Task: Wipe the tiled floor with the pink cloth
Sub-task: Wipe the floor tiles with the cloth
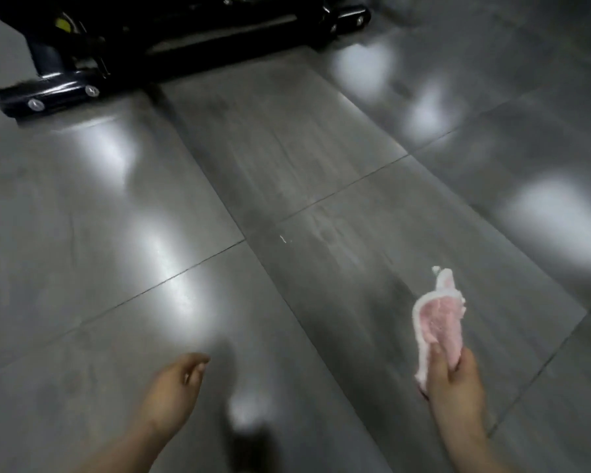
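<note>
The pink cloth (437, 319), edged in white, hangs forward from my right hand (452, 380), which grips its near end at the lower right, above the floor. The grey tiled floor (287, 158) fills the view, glossy with light patches and thin grout lines. My left hand (171, 390) hovers at the lower middle, fingers loosely curled, holding nothing. A small white speck (283, 238) lies on a tile near the centre.
A black metal machine base (171, 39) with bolted feet stands at the top left, one foot (48, 97) jutting toward me. A dark blurred shape (253, 445) sits at the bottom edge between my arms.
</note>
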{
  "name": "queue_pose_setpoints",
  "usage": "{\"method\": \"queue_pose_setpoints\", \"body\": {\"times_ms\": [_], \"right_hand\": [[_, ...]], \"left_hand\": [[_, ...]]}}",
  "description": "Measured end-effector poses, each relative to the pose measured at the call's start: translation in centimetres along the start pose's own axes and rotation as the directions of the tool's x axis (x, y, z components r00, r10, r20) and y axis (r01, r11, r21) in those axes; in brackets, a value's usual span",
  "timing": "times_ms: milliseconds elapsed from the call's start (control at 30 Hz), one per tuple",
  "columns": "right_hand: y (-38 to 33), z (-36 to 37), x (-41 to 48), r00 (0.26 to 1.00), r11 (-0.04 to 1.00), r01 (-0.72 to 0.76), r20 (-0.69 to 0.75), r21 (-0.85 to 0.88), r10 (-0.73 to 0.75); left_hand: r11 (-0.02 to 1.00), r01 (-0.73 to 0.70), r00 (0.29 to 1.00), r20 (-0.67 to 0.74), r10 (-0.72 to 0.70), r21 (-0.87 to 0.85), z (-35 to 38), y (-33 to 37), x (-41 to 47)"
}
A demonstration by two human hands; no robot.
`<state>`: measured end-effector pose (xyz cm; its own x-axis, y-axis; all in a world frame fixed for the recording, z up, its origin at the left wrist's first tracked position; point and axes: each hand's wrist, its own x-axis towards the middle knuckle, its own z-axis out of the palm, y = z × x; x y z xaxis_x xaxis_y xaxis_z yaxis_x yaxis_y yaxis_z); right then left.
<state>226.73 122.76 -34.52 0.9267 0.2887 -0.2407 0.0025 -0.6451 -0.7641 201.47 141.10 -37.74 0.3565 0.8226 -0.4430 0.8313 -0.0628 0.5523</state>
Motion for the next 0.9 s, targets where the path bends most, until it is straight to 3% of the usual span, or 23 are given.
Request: {"method": "queue_pose_setpoints", "body": {"times_ms": [100, 267, 333, 433, 467, 533, 600, 633, 700, 733, 767, 800, 833, 867, 900], "right_hand": [[-2.8, 3.1, 4.6, 0.998, 0.997, 0.062, -0.014, -0.047, -0.063], [0.4, 11.8, 11.0, 0.964, 0.946, 0.206, 0.220, -0.249, -0.152], [2.0, 15.5, 12.5, 0.894, 0.850, 0.328, 0.427, -0.412, -0.137], [4.3, 19.5, 12.9, 0.855, 0.603, 0.484, 0.490, -0.635, -0.170], [5.6, 20.1, 12.4, 0.839, 0.539, 0.532, 0.492, -0.653, -0.232], [7.3, 20.7, 12.1, 0.792, 0.510, 0.607, 0.521, -0.610, -0.319], [8.9, 20.8, 13.3, 0.736, 0.445, 0.676, 0.514, -0.587, -0.440], [9.0, 20.4, 14.1, 0.751, 0.438, 0.656, 0.474, -0.615, -0.460], [8.1, 20.2, 16.0, 0.829, 0.554, 0.547, 0.314, -0.627, -0.464], [6.6, 20.6, 17.5, 0.911, 0.673, 0.403, 0.197, -0.620, -0.364], [4.4, 21.3, 19.7, 0.956, 0.777, 0.291, 0.190, -0.558, -0.222], [3.2, 21.7, 20.7, 0.920, 0.813, 0.361, 0.320, -0.457, -0.228], [1.8, 22.7, 20.7, 0.746, 0.857, 0.502, 0.560, -0.118, -0.360], [0.1, 23.2, 22.5, 0.608, 0.748, 0.659, 0.528, 0.081, -0.593], [-1.5, 24.7, 22.4, 0.361, 0.499, 0.855, 0.530, 0.140, -0.767]], "left_hand": [[0.996, -0.085, 0.996, -0.008, 0.085, 0.022, 0.3, 1.7, 5.1], [0.991, -0.102, 0.981, -0.154, 0.115, 0.092, 4.6, 2.0, 14.2], [0.988, -0.100, 0.977, -0.179, 0.121, 0.121, 6.6, 1.6, 17.3], [0.969, -0.090, 0.979, -0.158, 0.129, 0.231, 8.6, -0.4, 20.3], [0.956, -0.073, 0.982, -0.148, 0.119, 0.285, 9.0, -1.4, 20.8], [0.912, -0.099, 0.968, -0.176, 0.181, 0.399, 9.7, -3.0, 21.1], [0.909, -0.126, 0.980, -0.094, 0.177, 0.398, 9.9, -3.2, 20.9], [0.915, -0.115, 0.983, -0.085, 0.160, 0.386, 10.1, -3.3, 20.9], [0.926, -0.117, 0.986, -0.071, 0.152, 0.358, 10.3, -3.6, 21.0], [0.931, -0.115, 0.986, -0.076, 0.150, 0.346, 10.2, -3.6, 21.1], [0.932, -0.114, 0.985, -0.085, 0.151, 0.344, 10.2, -3.5, 21.1], [0.933, -0.107, 0.987, -0.080, 0.143, 0.343, 10.2, -3.5, 21.2], [0.932, -0.109, 0.987, -0.075, 0.144, 0.347, 10.3, -3.6, 21.2], [0.932, -0.110, 0.987, -0.070, 0.142, 0.345, 10.3, -3.7, 21.2], [0.932, -0.113, 0.986, -0.079, 0.149, 0.345, 10.4, -3.8, 21.2]]}}
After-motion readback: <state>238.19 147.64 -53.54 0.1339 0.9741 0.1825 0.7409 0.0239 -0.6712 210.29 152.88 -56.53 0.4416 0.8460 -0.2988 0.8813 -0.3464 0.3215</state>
